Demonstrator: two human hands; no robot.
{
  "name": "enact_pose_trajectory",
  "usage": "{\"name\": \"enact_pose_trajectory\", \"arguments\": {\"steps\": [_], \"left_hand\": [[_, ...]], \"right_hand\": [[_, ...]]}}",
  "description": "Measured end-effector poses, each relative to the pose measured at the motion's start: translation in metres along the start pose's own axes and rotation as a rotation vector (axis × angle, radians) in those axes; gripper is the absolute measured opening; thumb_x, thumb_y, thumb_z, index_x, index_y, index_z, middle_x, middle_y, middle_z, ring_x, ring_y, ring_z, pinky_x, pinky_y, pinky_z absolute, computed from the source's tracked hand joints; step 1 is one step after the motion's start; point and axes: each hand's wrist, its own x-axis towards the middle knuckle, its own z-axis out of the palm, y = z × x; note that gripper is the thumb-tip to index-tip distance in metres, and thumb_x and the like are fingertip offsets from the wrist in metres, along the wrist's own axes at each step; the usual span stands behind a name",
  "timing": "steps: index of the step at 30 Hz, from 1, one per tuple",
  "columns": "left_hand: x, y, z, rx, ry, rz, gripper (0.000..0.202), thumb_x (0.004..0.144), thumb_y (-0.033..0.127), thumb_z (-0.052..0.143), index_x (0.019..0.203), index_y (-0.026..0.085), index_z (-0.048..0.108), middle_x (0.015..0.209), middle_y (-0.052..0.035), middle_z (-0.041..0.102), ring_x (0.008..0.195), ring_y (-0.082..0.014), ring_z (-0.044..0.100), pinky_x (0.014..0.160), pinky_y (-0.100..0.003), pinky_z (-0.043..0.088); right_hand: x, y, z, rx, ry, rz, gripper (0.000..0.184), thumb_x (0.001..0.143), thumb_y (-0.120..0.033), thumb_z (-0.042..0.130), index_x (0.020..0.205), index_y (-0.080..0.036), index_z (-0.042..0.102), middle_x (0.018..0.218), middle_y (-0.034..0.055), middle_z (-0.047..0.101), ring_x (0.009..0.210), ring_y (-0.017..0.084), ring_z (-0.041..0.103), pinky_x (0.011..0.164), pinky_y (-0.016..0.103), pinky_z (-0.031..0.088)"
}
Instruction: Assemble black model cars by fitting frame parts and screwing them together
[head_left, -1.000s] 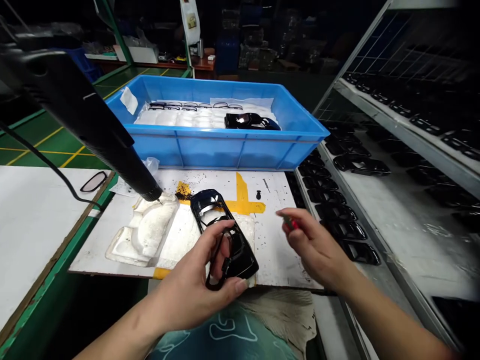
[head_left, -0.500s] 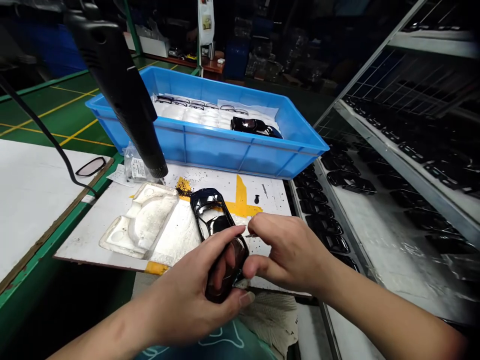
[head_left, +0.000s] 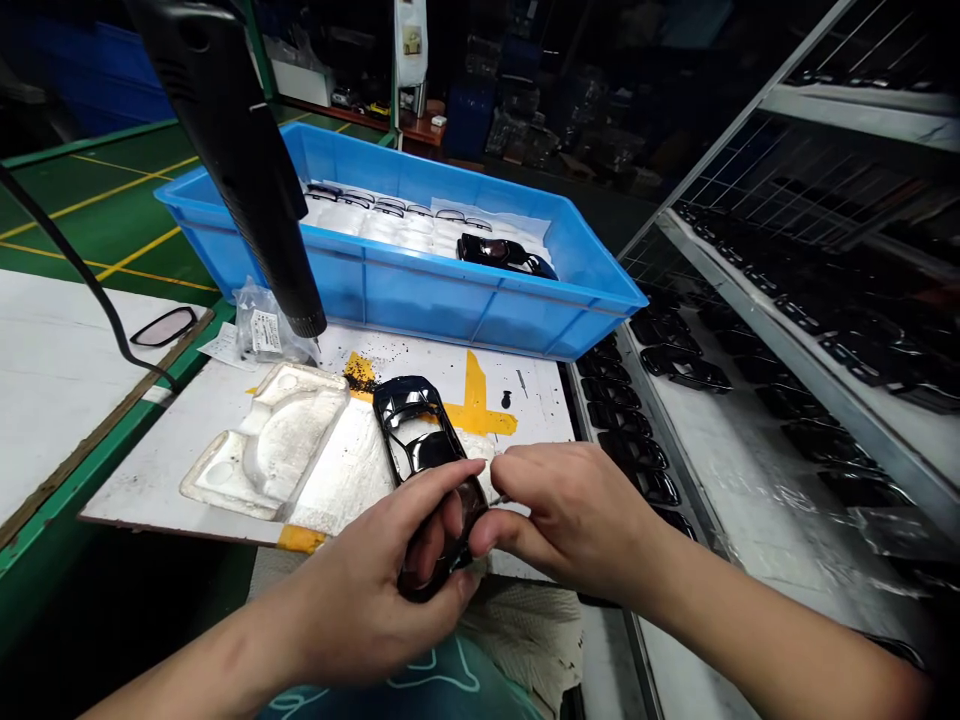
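Observation:
My left hand grips the rear of a glossy black model car body, with its fingers curled around the shell. The car's front rests up on the white work board, partly above it. My right hand pinches a small tool, its thin metal tip showing against the car's side. The tool's handle is hidden in my fingers. Part of the car's rear is hidden by both hands.
A vacuum-formed white plastic tray lies left of my hands. A blue crate holds more car parts on white padding. A black heat gun hangs at the left. Racks of black parts stand to the right.
My right hand has moved in against the car, and the view has shifted slightly left. The car stays in my left hand, tilted a little more toward me than a second ago.

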Motion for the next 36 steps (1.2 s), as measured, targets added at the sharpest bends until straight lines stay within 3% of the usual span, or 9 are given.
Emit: {"name": "enact_pose_trajectory", "arguments": {"steps": [2,6,10,15,20,24,29,33,36], "left_hand": [[-0.001,-0.002,0.002,-0.012,-0.003,-0.010,0.061,0.089,0.026,0.057,0.146,0.028,0.033,0.090,-0.0006,0.058,0.078,-0.0125,0.062,0.061,-0.019,0.051],[-0.004,-0.006,0.003,-0.030,0.016,-0.006,0.062,0.088,0.023,0.057,0.145,0.031,0.033,0.101,-0.0033,0.062,0.086,-0.0144,0.065,0.059,-0.018,0.050],[-0.007,-0.008,0.004,0.003,0.034,0.001,0.065,0.085,0.019,0.057,0.144,0.032,0.034,0.110,-0.0053,0.063,0.094,-0.0176,0.066,0.060,-0.018,0.050],[-0.006,-0.009,0.000,0.063,0.021,0.060,0.070,0.083,0.017,0.057,0.145,0.038,0.030,0.099,-0.0005,0.060,0.082,-0.0133,0.063,0.066,-0.020,0.053],[-0.006,-0.009,-0.003,0.106,0.010,0.042,0.072,0.081,0.013,0.057,0.143,0.040,0.031,0.092,0.0024,0.058,0.074,-0.0103,0.058,0.067,-0.020,0.052],[-0.008,-0.009,-0.002,0.078,-0.028,0.034,0.071,0.082,0.013,0.056,0.143,0.040,0.030,0.099,0.0014,0.059,0.077,-0.0109,0.058,0.066,-0.020,0.051],[-0.010,-0.011,-0.004,0.074,-0.032,0.007,0.071,0.081,0.013,0.057,0.143,0.035,0.030,0.101,-0.0001,0.061,0.079,-0.0121,0.059,0.065,-0.019,0.051],[-0.009,-0.011,-0.006,0.053,-0.064,0.028,0.074,0.080,0.009,0.056,0.144,0.036,0.031,0.100,0.0009,0.058,0.080,-0.0114,0.058,0.069,-0.020,0.051],[-0.009,-0.013,-0.006,0.072,-0.043,0.035,0.076,0.077,0.006,0.056,0.143,0.036,0.032,0.093,0.0027,0.055,0.075,-0.0095,0.054,0.070,-0.020,0.051]], "right_hand": [[-0.001,0.000,0.003,-0.005,0.060,-0.034,0.058,0.100,-0.067,0.035,0.067,-0.019,0.039,0.059,-0.0057,0.043,0.051,0.010,0.038,0.051,0.027,0.022],[0.001,-0.003,0.006,-0.043,0.119,0.025,0.065,0.091,-0.079,0.032,0.066,-0.020,0.038,0.057,-0.0058,0.040,0.050,0.011,0.037,0.051,0.028,0.022],[0.001,-0.005,0.006,-0.068,0.093,-0.081,0.059,0.101,-0.066,0.031,0.067,-0.019,0.044,0.059,-0.0044,0.044,0.051,0.012,0.039,0.051,0.029,0.021],[0.000,-0.003,0.008,-0.118,0.154,-0.016,0.067,0.091,-0.080,0.031,0.064,-0.020,0.042,0.056,-0.0042,0.040,0.049,0.012,0.036,0.051,0.030,0.021],[-0.002,-0.004,0.009,-0.175,0.144,-0.106,0.062,0.100,-0.067,0.032,0.064,-0.019,0.046,0.057,-0.0031,0.042,0.050,0.013,0.036,0.052,0.031,0.020],[-0.002,-0.005,0.010,-0.213,0.186,-0.053,0.070,0.090,-0.081,0.029,0.062,-0.019,0.045,0.056,-0.0032,0.039,0.050,0.012,0.035,0.051,0.030,0.020],[-0.002,-0.005,0.011,-0.207,0.148,-0.152,0.063,0.102,-0.065,0.029,0.062,-0.018,0.047,0.057,-0.0018,0.041,0.051,0.013,0.037,0.053,0.031,0.020],[-0.001,-0.006,0.012,-0.204,0.185,-0.071,0.072,0.091,-0.081,0.027,0.061,-0.018,0.046,0.056,-0.0024,0.039,0.050,0.013,0.035,0.051,0.030,0.020],[0.000,-0.005,0.013,-0.205,0.137,-0.110,0.069,0.097,-0.073,0.027,0.061,-0.018,0.047,0.056,-0.0022,0.040,0.050,0.013,0.035,0.052,0.031,0.019]]}}
